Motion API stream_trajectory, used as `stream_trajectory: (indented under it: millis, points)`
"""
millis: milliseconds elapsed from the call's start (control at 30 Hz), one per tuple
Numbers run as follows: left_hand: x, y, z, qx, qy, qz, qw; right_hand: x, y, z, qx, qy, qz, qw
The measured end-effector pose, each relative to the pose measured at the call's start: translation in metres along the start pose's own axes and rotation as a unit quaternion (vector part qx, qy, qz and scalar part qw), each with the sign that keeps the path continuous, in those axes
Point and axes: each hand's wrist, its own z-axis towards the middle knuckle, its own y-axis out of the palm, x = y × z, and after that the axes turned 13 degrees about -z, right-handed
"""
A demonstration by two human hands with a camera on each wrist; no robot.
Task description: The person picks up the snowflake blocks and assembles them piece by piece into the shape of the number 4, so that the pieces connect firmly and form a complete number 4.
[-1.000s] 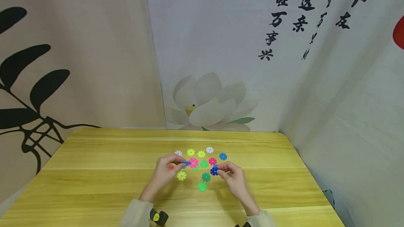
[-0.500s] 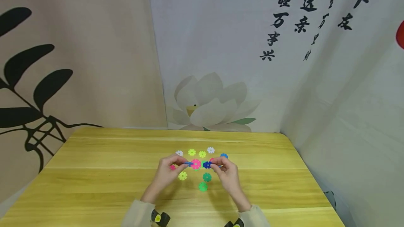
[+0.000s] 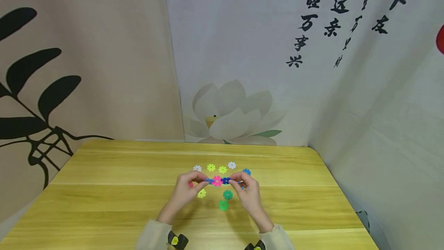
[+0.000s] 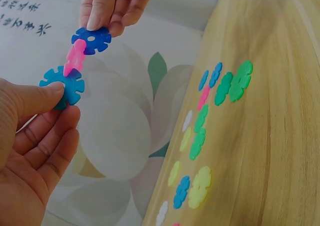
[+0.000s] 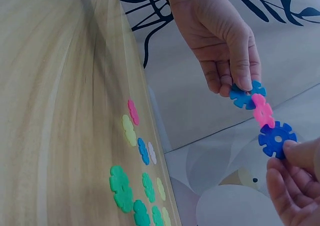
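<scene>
My left hand [image 3: 187,190] pinches a lighter blue slotted plastic disc [image 4: 71,88] between thumb and fingers. A pink slotted disc [image 4: 75,58] stands edge-on to it, joined at its rim. From the other side, my right hand [image 3: 248,192] pinches a dark blue slotted disc [image 5: 278,136], whose rim meets the pink disc's far edge. The three discs form a short row held up over the table, seen in the head view between the two hands. Fingertips hide part of both blue discs.
Loose slotted discs lie on the wooden table [image 3: 121,196] under and around the hands: green [image 3: 223,205], yellow [image 3: 201,193], white [image 3: 231,164] and blue [image 3: 246,171] among them. Behind the table's far edge hangs a printed curtain [image 3: 243,49].
My right hand has moved left with the dark blue disc, bringing it against the pink disc. My left hand stays nearly in place, holding the lighter blue and pink discs.
</scene>
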Motion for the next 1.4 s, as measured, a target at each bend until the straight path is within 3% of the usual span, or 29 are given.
stream_trajectory:
  millis: [267,500,600,800,1133,1400]
  points:
    - [0.003,0.002,0.000,0.017,0.006,0.012,0.9998,0.002,0.001,0.000,-0.001,-0.022,0.002,0.9998]
    - [0.028,0.004,0.001,0.012,0.050,0.029,0.9983,0.000,0.005,0.000,0.015,-0.022,0.014,0.9996]
    - [0.023,0.003,0.001,0.015,0.056,0.025,0.9980,-0.001,0.006,0.000,0.020,-0.015,0.022,0.9995]
    - [0.004,0.000,0.001,0.017,0.038,0.002,0.9991,-0.001,0.007,0.001,0.017,-0.019,0.028,0.9993]
    - [0.002,-0.001,0.003,0.014,0.043,-0.020,0.9988,0.000,0.008,0.002,0.010,-0.003,0.037,0.9993]
    - [0.027,0.000,0.003,0.025,0.040,-0.012,0.9988,0.000,0.007,0.003,-0.011,0.000,0.049,0.9987]
